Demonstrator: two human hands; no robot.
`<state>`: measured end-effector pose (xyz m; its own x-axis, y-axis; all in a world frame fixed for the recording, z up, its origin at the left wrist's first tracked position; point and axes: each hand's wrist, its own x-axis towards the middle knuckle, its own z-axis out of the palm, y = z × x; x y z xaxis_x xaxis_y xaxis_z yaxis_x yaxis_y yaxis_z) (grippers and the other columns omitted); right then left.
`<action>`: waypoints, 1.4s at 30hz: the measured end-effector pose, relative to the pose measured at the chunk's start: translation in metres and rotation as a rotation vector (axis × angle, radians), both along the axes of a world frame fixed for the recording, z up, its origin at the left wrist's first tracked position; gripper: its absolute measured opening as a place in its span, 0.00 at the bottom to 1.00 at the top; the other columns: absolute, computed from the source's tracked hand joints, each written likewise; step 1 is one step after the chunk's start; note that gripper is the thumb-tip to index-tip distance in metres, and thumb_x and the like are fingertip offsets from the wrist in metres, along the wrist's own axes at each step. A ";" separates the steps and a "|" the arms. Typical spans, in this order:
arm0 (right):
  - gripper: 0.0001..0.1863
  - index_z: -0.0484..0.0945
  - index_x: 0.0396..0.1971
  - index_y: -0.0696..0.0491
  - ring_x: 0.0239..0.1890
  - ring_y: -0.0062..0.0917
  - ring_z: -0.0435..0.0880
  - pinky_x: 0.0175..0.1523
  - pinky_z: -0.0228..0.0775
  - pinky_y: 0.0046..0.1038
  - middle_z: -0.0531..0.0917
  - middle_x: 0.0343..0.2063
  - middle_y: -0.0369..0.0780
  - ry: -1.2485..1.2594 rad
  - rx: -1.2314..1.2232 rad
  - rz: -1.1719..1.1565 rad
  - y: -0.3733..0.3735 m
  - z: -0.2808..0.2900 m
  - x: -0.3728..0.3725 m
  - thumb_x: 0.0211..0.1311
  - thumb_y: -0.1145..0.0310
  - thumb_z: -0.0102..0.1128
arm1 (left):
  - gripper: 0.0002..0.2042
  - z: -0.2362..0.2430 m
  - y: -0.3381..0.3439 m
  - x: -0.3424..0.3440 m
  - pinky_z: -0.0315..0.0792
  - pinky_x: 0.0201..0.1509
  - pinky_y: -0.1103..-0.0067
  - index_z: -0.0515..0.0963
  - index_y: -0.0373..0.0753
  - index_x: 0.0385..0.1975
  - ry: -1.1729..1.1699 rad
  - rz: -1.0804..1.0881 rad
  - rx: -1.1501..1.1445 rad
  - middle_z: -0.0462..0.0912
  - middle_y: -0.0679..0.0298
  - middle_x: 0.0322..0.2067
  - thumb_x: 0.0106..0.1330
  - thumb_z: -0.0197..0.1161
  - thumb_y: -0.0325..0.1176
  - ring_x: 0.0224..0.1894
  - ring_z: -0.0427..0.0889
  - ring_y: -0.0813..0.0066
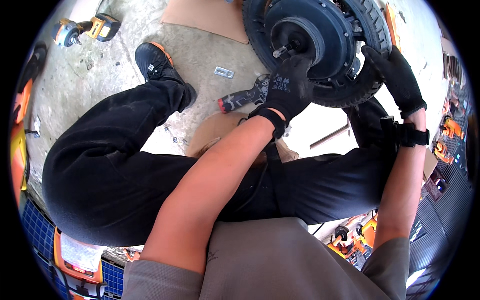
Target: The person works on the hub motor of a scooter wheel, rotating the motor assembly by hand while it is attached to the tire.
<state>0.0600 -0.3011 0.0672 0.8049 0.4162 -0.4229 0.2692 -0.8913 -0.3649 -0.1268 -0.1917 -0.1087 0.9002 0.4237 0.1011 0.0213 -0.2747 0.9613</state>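
Observation:
A black wheel with a knobbly tyre and a wide round hub stands tilted at the upper right. From the hub's middle sticks out a metal axle. My left hand, in a black glove, presses at the hub's lower rim just below the axle. Its fingers are curled, and whatever they hold is hidden. My right hand, gloved too, wraps round the tyre's right side with the thumb apart. Beside my left hand lies a dark patterned tool with a red end, partly covered by that hand.
A yellow and black cordless impact wrench lies on the concrete floor at the upper left. A small slotted metal plate and a cardboard sheet lie nearer the wheel. My legs are spread around the work. Orange machine parts stand at the right.

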 end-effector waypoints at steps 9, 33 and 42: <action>0.31 0.79 0.36 0.61 0.29 0.17 0.77 0.35 0.71 0.24 0.80 0.25 0.36 -0.007 -0.002 -0.006 -0.001 -0.002 0.001 0.64 0.42 0.68 | 0.27 -0.034 0.034 -0.014 0.50 0.77 0.50 0.73 0.43 0.63 0.285 -0.153 0.846 0.70 0.58 0.68 0.60 0.63 0.29 0.71 0.67 0.61; 0.27 0.78 0.32 0.59 0.28 0.15 0.75 0.35 0.70 0.23 0.78 0.23 0.34 0.016 0.001 -0.029 -0.002 -0.001 0.000 0.64 0.45 0.68 | 0.28 -0.018 0.013 -0.011 0.66 0.66 0.56 0.70 0.39 0.62 0.136 -0.159 0.305 0.72 0.47 0.61 0.58 0.62 0.28 0.61 0.74 0.48; 0.28 0.79 0.35 0.61 0.30 0.16 0.80 0.36 0.73 0.23 0.82 0.26 0.38 -0.016 -0.006 0.035 -0.004 -0.001 0.001 0.64 0.45 0.68 | 0.29 -0.038 0.035 -0.014 0.59 0.71 0.53 0.73 0.44 0.63 0.238 -0.015 0.824 0.71 0.53 0.66 0.56 0.65 0.29 0.68 0.68 0.56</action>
